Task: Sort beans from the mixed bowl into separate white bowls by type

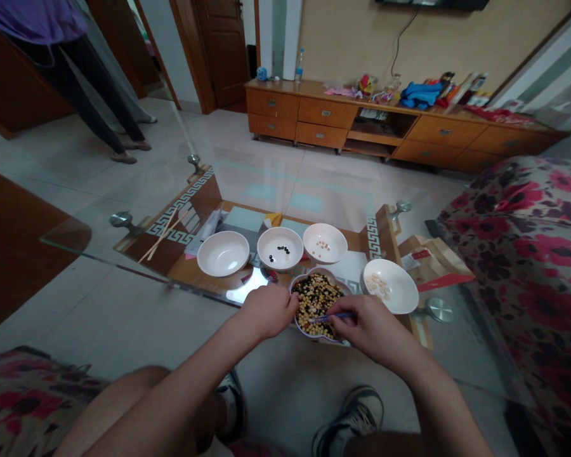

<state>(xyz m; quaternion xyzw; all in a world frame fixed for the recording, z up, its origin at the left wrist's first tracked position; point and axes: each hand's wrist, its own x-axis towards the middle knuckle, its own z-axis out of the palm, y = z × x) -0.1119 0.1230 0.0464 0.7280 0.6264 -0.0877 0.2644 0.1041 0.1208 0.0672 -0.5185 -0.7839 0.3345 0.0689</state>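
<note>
A bowl of mixed beans stands at the near edge of a glass table. My left hand is closed against the bowl's left rim. My right hand is closed in a pinch on a thin blue tool whose tip lies over the beans. Behind stand white bowls: an empty bowl, a bowl with a few black beans, a bowl with a few pale beans, and a right-hand bowl with white beans.
Wooden chopsticks lie on the table's left part. A brown paper bag rests at the right. A floral sofa flanks the right side. Another person's legs stand far left. A wooden cabinet lines the back wall.
</note>
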